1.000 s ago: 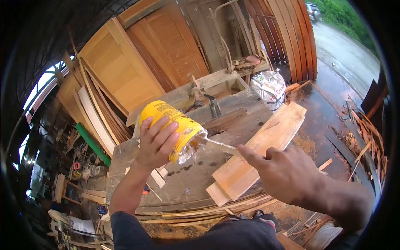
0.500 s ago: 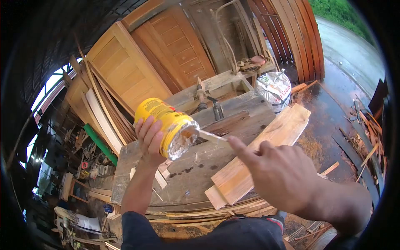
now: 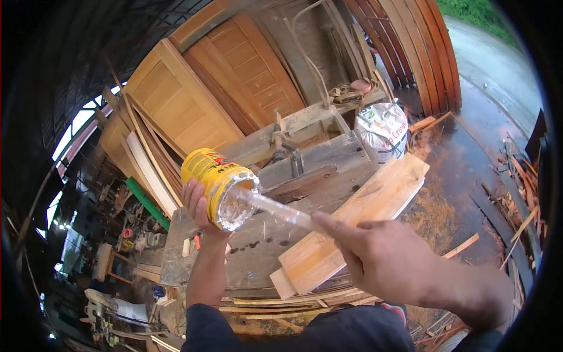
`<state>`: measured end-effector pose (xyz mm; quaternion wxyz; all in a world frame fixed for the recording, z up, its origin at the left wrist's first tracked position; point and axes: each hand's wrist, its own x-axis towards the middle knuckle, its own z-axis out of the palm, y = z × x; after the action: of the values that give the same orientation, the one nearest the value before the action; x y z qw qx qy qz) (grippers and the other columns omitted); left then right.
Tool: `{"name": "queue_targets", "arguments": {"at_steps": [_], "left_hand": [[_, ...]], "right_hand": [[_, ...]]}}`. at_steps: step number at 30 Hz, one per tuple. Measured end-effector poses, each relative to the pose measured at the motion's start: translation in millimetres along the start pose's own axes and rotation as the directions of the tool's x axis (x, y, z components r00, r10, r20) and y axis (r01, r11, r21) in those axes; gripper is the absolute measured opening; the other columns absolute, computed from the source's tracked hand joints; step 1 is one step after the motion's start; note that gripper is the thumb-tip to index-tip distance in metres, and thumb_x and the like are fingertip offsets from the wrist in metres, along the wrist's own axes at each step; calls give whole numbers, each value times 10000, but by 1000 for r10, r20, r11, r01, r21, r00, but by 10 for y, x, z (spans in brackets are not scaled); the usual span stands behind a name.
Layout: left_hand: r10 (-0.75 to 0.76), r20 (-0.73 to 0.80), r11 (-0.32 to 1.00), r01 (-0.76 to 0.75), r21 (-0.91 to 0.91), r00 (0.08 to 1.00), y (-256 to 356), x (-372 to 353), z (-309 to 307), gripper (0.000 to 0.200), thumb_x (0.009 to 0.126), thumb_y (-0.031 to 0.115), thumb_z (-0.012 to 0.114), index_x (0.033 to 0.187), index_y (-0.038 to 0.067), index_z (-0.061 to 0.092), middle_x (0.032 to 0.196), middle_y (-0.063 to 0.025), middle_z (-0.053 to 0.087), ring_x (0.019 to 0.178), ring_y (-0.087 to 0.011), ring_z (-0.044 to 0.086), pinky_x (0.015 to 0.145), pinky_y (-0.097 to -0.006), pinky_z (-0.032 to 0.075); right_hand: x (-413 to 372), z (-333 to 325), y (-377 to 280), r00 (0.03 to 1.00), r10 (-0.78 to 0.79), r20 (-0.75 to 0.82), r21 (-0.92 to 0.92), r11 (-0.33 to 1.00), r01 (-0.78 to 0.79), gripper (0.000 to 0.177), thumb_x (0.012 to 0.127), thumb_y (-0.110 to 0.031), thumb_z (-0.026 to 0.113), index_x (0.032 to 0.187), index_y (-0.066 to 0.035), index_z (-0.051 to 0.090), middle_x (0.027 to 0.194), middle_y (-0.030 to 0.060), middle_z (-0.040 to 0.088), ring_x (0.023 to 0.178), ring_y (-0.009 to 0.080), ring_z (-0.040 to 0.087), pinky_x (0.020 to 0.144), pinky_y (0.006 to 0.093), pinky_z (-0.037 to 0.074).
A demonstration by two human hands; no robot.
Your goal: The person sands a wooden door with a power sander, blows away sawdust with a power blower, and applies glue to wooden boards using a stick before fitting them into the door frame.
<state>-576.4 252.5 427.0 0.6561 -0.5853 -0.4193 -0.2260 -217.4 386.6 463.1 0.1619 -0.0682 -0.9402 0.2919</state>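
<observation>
My left hand [image 3: 200,206] is wrapped round a yellow plastic tub [image 3: 206,166], tilted so its mouth faces right. A whitish paste coats the rim and the inside. In my right hand [image 3: 384,255] is a thin flat stick [image 3: 275,208], index finger laid along it. The stick's far end reaches into the tub's mouth, and its tip is hard to make out against the paste. Below and to the right of the tub, pale wooden boards [image 3: 358,229] lie stacked on the workbench, partly behind my right hand.
The weathered workbench [image 3: 258,258] has a clamp [image 3: 296,161] set in it. Panelled wooden doors [image 3: 176,97] lean behind. A white sack [image 3: 381,132] stands beyond the bench, and scrap wood [image 3: 522,193] piles up at the right.
The tub has shifted slightly left and down in view. More of the stick shows between the tub and my right hand, which has moved a little right and down.
</observation>
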Motion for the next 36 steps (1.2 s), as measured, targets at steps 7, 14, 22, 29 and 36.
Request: {"name": "queue_targets", "arguments": {"at_steps": [7,14,22,29,36], "left_hand": [[196,71,979,-191,-76,978,-135,275,18,565,946,347,706,1328,83,383,1347,-133,506,1288,-363,529,1152,-575,349],[205,35,977,-202,-67,978,-271,146,-25,620,928,375,731,1343,101,362,1345,-109,488,1321,-360,502,1172,-585,339],[346,30,927,-346,143,938,-473,51,-119,1032,690,324,958,1411,94,257,1345,-112,418,1330,-330,490,1154,-544,416],[225,89,974,-226,-6,970,-317,-20,-241,1018,682,293,964,1399,82,273,1347,-134,442,1297,-336,530,1127,-509,454],[4,101,977,18,-214,995,-161,-157,-186,647,862,267,809,1324,65,403,1339,-186,539,1288,-398,534,1158,-578,346]], "right_hand": [[64,-57,-67,998,40,53,-177,984,-30,622,882,-109,552,1491,-28,448,839,220,686,732,396,703,690,485,580],[-193,290,282,993,-113,-44,165,979,119,600,884,-86,604,1475,-82,502,739,158,653,626,335,671,588,442,550],[-420,279,189,1000,-12,-23,-65,998,10,628,866,-108,641,1477,-102,499,684,139,636,533,333,641,505,448,540],[-549,655,215,999,-29,-15,247,968,32,592,841,5,654,1421,-84,582,675,135,621,555,315,646,519,400,530],[-504,709,279,994,104,-28,438,896,-81,434,905,-29,639,1338,-41,635,649,172,642,538,322,662,542,392,545]]}}
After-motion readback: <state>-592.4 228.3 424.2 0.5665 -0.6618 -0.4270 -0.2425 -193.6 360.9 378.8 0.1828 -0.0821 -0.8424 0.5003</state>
